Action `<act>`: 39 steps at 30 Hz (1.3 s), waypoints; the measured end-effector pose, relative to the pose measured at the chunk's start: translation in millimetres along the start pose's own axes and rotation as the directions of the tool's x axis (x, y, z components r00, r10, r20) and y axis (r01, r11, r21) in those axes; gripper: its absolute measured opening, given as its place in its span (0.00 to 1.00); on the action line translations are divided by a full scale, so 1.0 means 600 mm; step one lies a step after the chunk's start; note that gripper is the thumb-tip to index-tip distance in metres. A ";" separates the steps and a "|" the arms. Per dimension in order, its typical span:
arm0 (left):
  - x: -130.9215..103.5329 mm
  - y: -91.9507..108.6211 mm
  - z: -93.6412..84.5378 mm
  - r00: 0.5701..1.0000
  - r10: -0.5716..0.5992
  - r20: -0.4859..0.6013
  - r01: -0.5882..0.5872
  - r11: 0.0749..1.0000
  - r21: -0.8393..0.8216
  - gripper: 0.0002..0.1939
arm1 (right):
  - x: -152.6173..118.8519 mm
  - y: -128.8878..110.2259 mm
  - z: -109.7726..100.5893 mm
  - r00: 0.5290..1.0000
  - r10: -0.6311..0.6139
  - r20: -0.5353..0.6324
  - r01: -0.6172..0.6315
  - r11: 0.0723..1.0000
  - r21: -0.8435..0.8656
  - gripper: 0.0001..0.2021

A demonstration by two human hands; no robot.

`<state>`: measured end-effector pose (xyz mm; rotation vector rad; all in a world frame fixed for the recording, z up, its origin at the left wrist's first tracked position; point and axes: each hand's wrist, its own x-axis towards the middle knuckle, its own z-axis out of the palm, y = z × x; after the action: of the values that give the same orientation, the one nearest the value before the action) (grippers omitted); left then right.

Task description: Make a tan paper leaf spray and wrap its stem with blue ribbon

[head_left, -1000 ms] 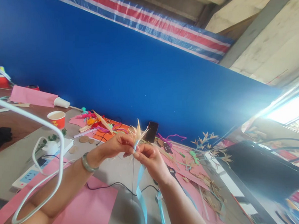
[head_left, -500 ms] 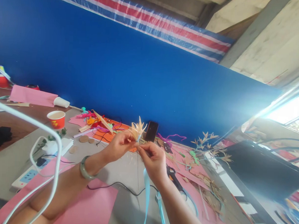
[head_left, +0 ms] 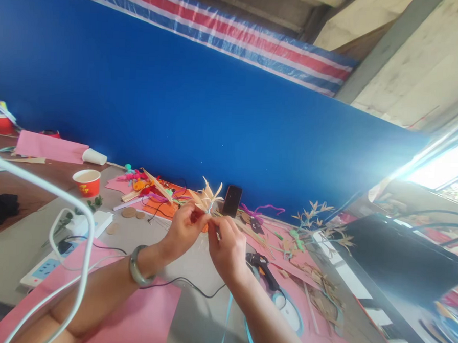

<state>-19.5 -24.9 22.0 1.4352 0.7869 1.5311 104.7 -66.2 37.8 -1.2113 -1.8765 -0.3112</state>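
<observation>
A pale straw-coloured flower (head_left: 208, 195) with pointed, spreading petals is held up above the table. My left hand (head_left: 183, 229), with a jade-like bangle (head_left: 136, 267) at the wrist, is closed on the flower's base from the left. My right hand (head_left: 228, 245) pinches just below the petals, its fingertips touching those of the left. A bit of light blue shows at the flower's neck, between the hands. Light blue ribbon (head_left: 226, 322) hangs down behind my right forearm. The fingers hide most of the stem.
A black glue gun (head_left: 264, 271) lies right of my right hand, near a ribbon roll (head_left: 288, 315). A phone (head_left: 232, 201) leans on the blue partition (head_left: 224, 115). A red paper cup (head_left: 86, 183) and power strip (head_left: 45, 269) stand left. A white cable (head_left: 89, 246) crosses in front.
The flower has turned and leans further left. My right hand has rolled over and shifted slightly left, and the thin dark stem below is now hidden. The hanging ribbon has twisted edge-on.
</observation>
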 end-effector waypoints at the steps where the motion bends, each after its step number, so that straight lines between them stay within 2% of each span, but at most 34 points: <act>1: 0.001 0.002 -0.002 0.999 -0.038 0.035 0.040 0.997 -0.058 0.10 | 0.003 0.000 -0.001 1.000 0.029 0.001 -0.029 0.998 0.053 0.10; 3: 0.007 0.008 -0.009 0.985 -0.097 0.145 0.123 0.976 -0.182 0.11 | 0.010 -0.001 -0.007 0.993 0.106 0.045 -0.113 0.972 0.205 0.10; 5: 0.015 0.014 -0.021 0.949 -0.112 0.295 0.196 0.942 -0.274 0.11 | 0.018 -0.002 -0.016 0.968 0.197 0.153 -0.241 0.893 0.380 0.09; 8: 0.029 0.017 -0.042 0.845 -0.077 0.530 0.290 0.898 -0.332 0.09 | 0.028 -0.003 -0.029 0.897 0.275 0.346 -0.435 0.685 0.584 0.09; 10: 0.035 0.014 -0.053 0.792 -0.060 0.607 0.317 0.891 -0.326 0.09 | 0.033 -0.004 -0.034 0.857 0.255 0.447 -0.510 0.534 0.674 0.11; 12: 0.038 0.008 -0.058 0.763 -0.042 0.645 0.311 0.899 -0.309 0.10 | 0.035 -0.006 -0.035 0.829 0.218 0.515 -0.556 0.425 0.714 0.12; 15: 0.040 -0.002 -0.058 0.762 -0.009 0.647 0.270 0.913 -0.305 0.11 | 0.032 -0.006 -0.030 0.802 0.225 0.553 -0.595 0.365 0.716 0.15; 21: 0.038 -0.008 -0.049 0.839 -0.061 0.541 0.283 0.897 -0.339 0.12 | 0.019 0.006 -0.013 0.753 0.399 0.523 -0.651 0.334 0.682 0.17; 23: 0.037 -0.002 -0.047 0.853 -0.064 0.518 0.256 0.916 -0.309 0.13 | 0.019 0.008 -0.014 0.747 0.418 0.516 -0.658 0.356 0.664 0.16; 26: 0.036 0.006 -0.047 0.878 -0.059 0.475 0.178 0.962 -0.209 0.14 | 0.022 0.007 -0.021 0.762 0.446 0.470 -0.645 0.454 0.614 0.14; 31: 0.032 0.011 -0.041 0.930 -0.043 0.364 0.065 0.997 -0.048 0.14 | 0.021 0.002 -0.028 0.851 0.419 0.315 -0.525 0.689 0.500 0.09; 35: 0.020 0.014 -0.028 0.974 -0.018 0.224 0.012 1.000 0.028 0.12 | 0.013 -0.005 -0.024 0.950 0.284 0.132 -0.313 0.884 0.348 0.07; 39: 0.006 0.015 -0.013 0.999 0.012 0.048 -0.019 0.991 0.130 0.10 | 0.000 -0.011 -0.012 0.994 0.109 0.008 -0.109 0.981 0.161 0.07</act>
<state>-28.3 -24.8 30.5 1.5707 0.8630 1.4747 103.2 -73.9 43.6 -1.1974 -1.7902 -0.0973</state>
